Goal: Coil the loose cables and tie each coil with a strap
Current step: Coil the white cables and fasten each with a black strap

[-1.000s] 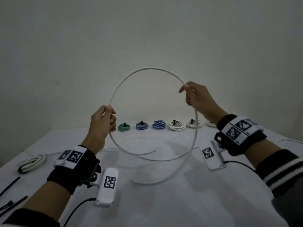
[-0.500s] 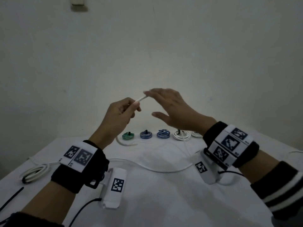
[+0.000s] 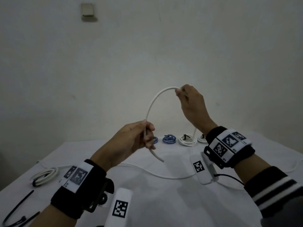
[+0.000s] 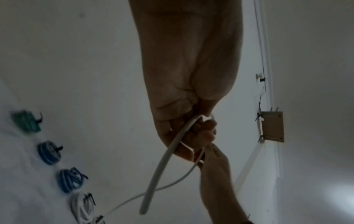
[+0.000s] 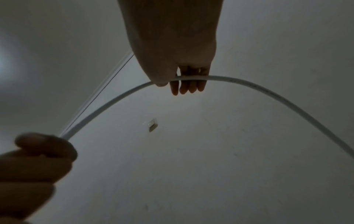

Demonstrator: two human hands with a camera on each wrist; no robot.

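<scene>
Arching through the air above the white table (image 3: 147, 202), the white cable (image 3: 151, 104) runs in a smooth, round-sectioned half-loop from the left hand (image 3: 131, 141) at 7 o'clock up to the right hand (image 3: 190, 104) at 1 o'clock. The left hand's fingers curl round it, and a short cut end juts below the fist; the right hand pinches the top of the arc between thumb and fingers. Its slack drops behind the right wrist and trails across the table toward 9 o'clock.

Open tabletop lies under both hands. Tied coils (image 3: 168, 139) line the far edge at 12 o'clock; black straps (image 3: 18, 208) lie at the near-left edge.

Only the left wrist view shows a green coil (image 4: 25, 122), hidden in the head view.
</scene>
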